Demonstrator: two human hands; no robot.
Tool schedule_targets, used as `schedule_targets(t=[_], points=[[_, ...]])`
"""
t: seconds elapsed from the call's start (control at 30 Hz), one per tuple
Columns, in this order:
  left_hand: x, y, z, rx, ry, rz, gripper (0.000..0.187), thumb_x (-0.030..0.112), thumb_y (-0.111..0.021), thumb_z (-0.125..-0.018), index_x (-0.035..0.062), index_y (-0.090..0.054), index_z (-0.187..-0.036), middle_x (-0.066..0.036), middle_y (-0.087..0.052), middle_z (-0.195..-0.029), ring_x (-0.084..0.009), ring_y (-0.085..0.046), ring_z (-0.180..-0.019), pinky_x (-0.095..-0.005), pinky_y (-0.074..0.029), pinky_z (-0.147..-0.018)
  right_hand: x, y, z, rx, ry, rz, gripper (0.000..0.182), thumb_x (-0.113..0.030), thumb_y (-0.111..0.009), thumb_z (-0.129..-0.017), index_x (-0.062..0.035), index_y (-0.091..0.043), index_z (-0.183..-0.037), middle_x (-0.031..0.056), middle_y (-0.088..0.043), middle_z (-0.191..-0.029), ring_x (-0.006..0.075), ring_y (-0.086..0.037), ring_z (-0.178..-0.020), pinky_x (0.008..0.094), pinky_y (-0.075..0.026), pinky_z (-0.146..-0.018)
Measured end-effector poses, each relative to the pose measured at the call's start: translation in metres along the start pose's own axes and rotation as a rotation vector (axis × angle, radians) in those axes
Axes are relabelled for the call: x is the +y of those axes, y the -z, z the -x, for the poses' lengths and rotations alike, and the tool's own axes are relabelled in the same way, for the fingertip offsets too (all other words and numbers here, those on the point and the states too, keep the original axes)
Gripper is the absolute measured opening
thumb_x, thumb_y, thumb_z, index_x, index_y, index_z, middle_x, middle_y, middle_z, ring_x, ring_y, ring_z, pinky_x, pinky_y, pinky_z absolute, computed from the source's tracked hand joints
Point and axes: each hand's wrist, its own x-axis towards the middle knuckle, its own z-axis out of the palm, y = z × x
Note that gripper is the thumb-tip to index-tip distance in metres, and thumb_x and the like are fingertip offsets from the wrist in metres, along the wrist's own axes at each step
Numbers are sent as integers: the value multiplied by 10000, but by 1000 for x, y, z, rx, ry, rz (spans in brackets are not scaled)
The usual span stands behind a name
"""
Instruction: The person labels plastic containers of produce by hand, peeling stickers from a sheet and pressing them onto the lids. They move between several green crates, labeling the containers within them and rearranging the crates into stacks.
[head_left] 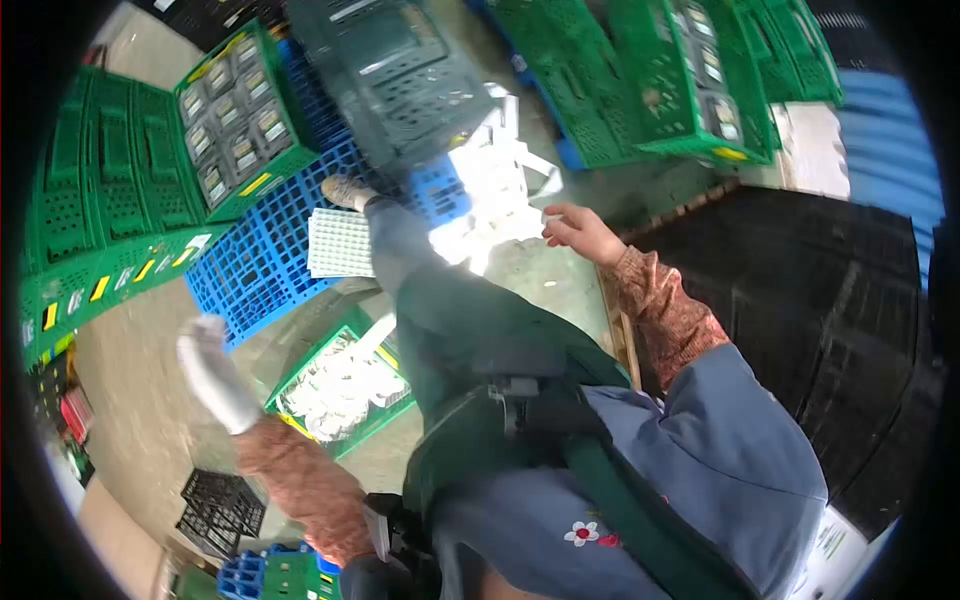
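Note:
My left hand (215, 375), in a white glove, hangs at the left over the concrete floor, smeared by motion. Its fingers are too blurred to read. Nearest to it are a blue plastic pallet (262, 268) and a green crate (300, 372) filled with crumpled white scraps (342, 392). My right hand (585, 235) is bare and held out at the right, its fingers loosely bent and partly apart, with no object plainly in them. Close to its fingertips, white strips (540, 172) lie in a bright patch of light.
Green crates (110, 190) stand stacked at the left, one holding dark packs (238, 125). A dark green crate (400, 80) is at the top middle. More green crates (640, 90) stand at upper right. A light ridged tray (340, 243) lies on the pallet. Black-wrapped stacks (830, 320) fill the right.

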Motion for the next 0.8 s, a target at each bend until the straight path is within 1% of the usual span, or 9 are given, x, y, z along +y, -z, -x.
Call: schedule_targets(t=[0.07,0.17,0.2,0.23,0.3,0.37,0.43,0.6,0.8], points=[[53,-20,-13,-124,-224,130,322,243,-419,-985,-24,-529,-1127,-112,-586,-1022,-210,-555,-981,-332,-420,-928,40,4,36,77,-50,-69,401,-171,-589,-884,61,-510,-1201,132,-668,-883,157,-641,-739,284,-511,-672],[79,-63,-19,-265,-172,160,327,242,-408,-989,-34,-541,-1103,-102,-587,-989,-196,-547,-977,-342,-418,-924,59,-3,68,100,-122,-23,394,-187,-583,-879,57,-525,-1183,129,-667,-850,168,-646,-677,299,-515,-641],[69,-70,-12,-491,-269,19,314,221,-396,-994,-43,-555,-1054,-90,-587,-941,-178,-548,-927,-322,-429,-881,68,-6,77,83,-126,-6,398,-207,-581,-876,47,-535,-1179,137,-670,-858,175,-647,-674,307,-515,-649],[59,-92,14,-289,-148,-23,302,215,-399,-992,-31,-573,-986,-65,-587,-894,-162,-549,-859,-299,-440,-822,71,-11,83,70,-123,15,402,-227,-580,-873,37,-545,-1174,144,-673,-866,182,-648,-670,315,-515,-657],[32,-83,26,-462,-266,-487,261,212,-458,-967,-1,-608,-955,-41,-601,-896,-151,-571,-843,-293,-468,-796,71,-10,91,0,-74,213,417,-264,-579,-860,10,-553,-1174,169,-673,-904,236,-659,-728,350,-513,-713],[-10,-74,51,-340,106,-173,262,231,-503,-949,-7,-590,-1017,-49,-601,-921,-134,-577,-864,-277,-475,-795,53,0,102,34,26,419,413,-273,-584,-846,-14,-561,-1166,191,-666,-930,296,-654,-813,383,-501,-775],[-50,-50,68,-265,210,-85,285,252,-502,-950,-4,-584,-1045,-73,-610,-957,-167,-602,-860,-296,-473,-810,32,20,103,51,32,469,411,-268,-589,-840,-8,-565,-1156,202,-659,-941,329,-640,-877,400,-493,-802],[-55,-79,117,-108,440,-118,282,256,-502,-946,11,-587,-1055,-98,-628,-961,-185,-617,-858,-297,-466,-797,40,111,84,250,171,496,347,-283,-617,-832,-40,-617,-1079,210,-652,-977,357,-636,-859,415,-508,-776],[-57,-279,112,-436,238,-71,278,258,-510,-937,27,-595,-1064,-84,-647,-937,-145,-633,-837,-246,-479,-748,2,336,48,936,325,405,292,-184,-622,-814,-36,-617,-1066,203,-649,-975,349,-638,-905,419,-508,-802]])
